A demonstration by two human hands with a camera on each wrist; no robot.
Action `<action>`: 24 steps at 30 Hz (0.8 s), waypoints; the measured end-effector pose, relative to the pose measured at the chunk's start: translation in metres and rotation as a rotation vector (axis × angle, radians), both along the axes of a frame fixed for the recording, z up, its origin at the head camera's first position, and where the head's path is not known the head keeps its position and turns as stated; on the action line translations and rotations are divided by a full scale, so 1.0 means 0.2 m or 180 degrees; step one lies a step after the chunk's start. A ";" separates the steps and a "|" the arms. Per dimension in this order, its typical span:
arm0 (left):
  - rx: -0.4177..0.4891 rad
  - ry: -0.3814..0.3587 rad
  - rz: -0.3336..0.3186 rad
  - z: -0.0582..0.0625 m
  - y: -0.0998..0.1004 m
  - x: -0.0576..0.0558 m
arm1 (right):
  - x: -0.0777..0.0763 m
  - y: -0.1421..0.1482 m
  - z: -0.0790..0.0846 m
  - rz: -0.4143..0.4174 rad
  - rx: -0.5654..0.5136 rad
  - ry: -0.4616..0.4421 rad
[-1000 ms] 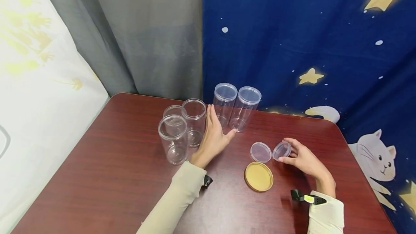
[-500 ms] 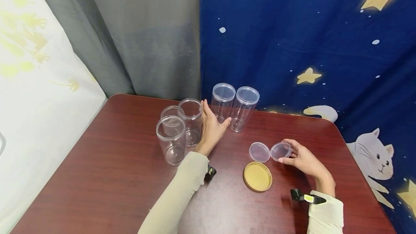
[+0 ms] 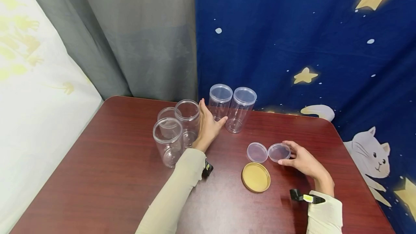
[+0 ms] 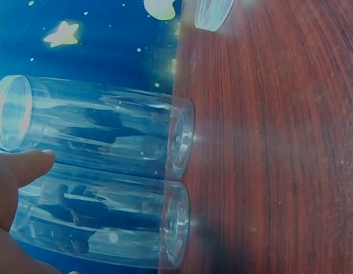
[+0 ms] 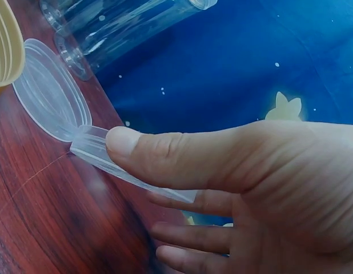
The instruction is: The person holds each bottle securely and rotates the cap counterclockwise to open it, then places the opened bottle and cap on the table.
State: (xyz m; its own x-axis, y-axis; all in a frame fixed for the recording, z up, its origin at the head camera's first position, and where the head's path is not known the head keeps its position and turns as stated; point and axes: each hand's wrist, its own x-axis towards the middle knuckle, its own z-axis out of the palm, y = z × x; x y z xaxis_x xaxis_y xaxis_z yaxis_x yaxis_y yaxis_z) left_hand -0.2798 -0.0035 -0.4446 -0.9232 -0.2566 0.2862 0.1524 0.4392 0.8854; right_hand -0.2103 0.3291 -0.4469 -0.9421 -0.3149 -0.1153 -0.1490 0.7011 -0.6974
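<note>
My left hand reaches between the open jars and two clear lidded jars, fingers extended and thumb spread. Its thumb overlaps the lidded jars in the left wrist view; the other fingers are mostly hidden there. The left lidded jar stands just right of the fingertips, beside the second lidded jar. With thumb and fingers, my right hand pinches a clear plastic lid by its right side. Its far edge meets another clear lid, which lies on the table.
Several open clear jars stand grouped left of my left hand. A gold lid lies on the dark red table, in front of the clear lids. Grey and blue curtains hang behind the far edge.
My left hand has shifted slightly left, its fingertips farther from the left lidded jar. The clear lid in my right hand has tilted to lie flatter. The view has drifted a little.
</note>
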 end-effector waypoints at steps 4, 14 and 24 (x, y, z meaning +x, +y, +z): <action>-0.0083 -0.0007 -0.0001 -0.01 0.00 -0.02 | 0.00 0.00 -0.01 0.0000 0.0018 -0.0045; -0.0221 0.0016 0.0059 -0.03 -0.01 -0.06 | -0.01 0.00 -0.04 -0.0048 0.0098 -0.0036; -0.0220 -0.0088 0.0016 -0.04 -0.01 -0.08 | -0.02 0.00 -0.06 -0.0094 0.0109 -0.0005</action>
State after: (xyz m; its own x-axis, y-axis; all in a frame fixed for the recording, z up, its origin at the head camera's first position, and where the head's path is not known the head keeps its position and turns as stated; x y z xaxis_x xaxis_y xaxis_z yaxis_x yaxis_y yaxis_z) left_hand -0.2957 -0.0052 -0.4521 -0.9297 -0.2417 0.2779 0.1261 0.5002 0.8567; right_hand -0.2133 0.3292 -0.4580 -0.9507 -0.2829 -0.1269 -0.1269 0.7286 -0.6731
